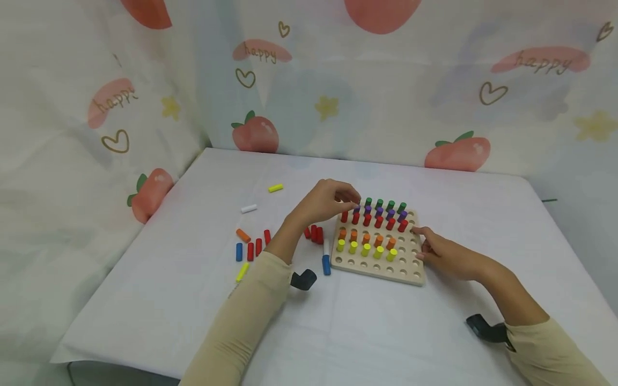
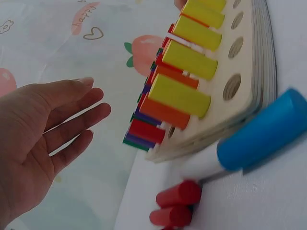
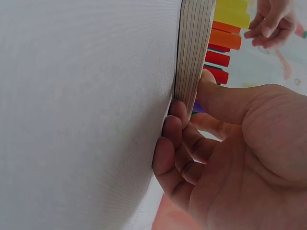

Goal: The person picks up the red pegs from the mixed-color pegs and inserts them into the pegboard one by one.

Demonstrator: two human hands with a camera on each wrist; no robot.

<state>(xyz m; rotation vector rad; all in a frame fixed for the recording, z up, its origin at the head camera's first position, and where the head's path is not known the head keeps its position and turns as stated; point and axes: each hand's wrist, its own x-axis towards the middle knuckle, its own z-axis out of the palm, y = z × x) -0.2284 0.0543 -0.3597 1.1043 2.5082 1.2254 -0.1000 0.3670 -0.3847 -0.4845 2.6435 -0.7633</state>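
A wooden pegboard (image 1: 376, 272) carries rows of green, purple, red, orange and yellow pegs (image 1: 366, 250). Above its far left corner hovers my left hand (image 1: 333, 198); in the left wrist view this hand (image 2: 53, 120) has loosely extended fingers and holds nothing. My right hand (image 1: 446, 254) grips the board's right side. The right wrist view shows the thumb by the upper face and curled fingers against the board's layered edge (image 3: 194, 48), near the cloth. Beside the left side, a blue peg (image 1: 326, 265) lies end to end with a white peg (image 1: 326, 247).
Left of the board lie several red pegs (image 1: 320, 236). Farther left are more red pegs (image 1: 250, 251), a blue peg (image 1: 238, 252), an orange peg (image 1: 243, 235), yellow pegs (image 1: 276, 187) and a white peg (image 1: 249, 208). Printed curtains surround the white-covered table (image 1: 386, 332).
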